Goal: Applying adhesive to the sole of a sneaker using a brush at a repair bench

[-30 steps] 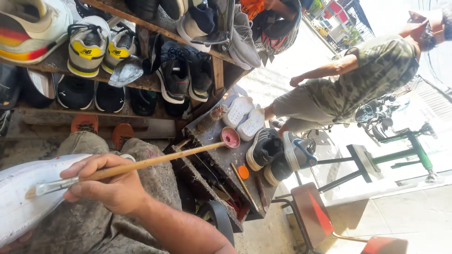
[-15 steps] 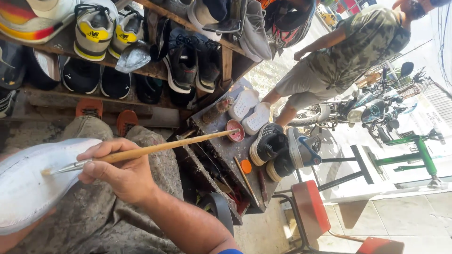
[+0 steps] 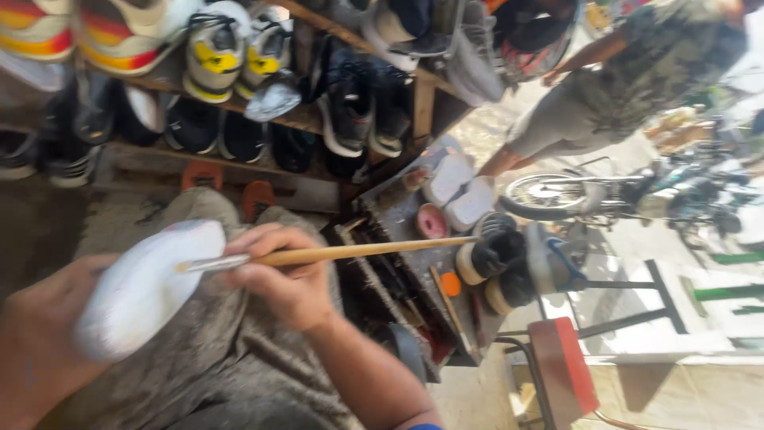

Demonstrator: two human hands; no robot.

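Note:
My right hand (image 3: 282,275) grips a long wooden-handled paintbrush (image 3: 342,253) near its metal ferrule. The brush tip rests on a white shoe (image 3: 143,291) that lies over my lap. My left hand (image 3: 40,342) holds that shoe from the lower left. My knees, in grey trousers (image 3: 239,350), are under the shoe. The picture is blurred by motion.
A wooden shelf (image 3: 302,119) of several sneakers runs along the top. A cluttered small work table (image 3: 430,263) with a pink round tin (image 3: 432,220) and shoes stands to the right. A red stool (image 3: 561,366) is at lower right. A person (image 3: 637,72) and a bicycle (image 3: 557,195) are beyond.
The view has swung left and down and become blurred. My right hand with the brush now sits further right in the picture. My left hand has come into view on the shoe.

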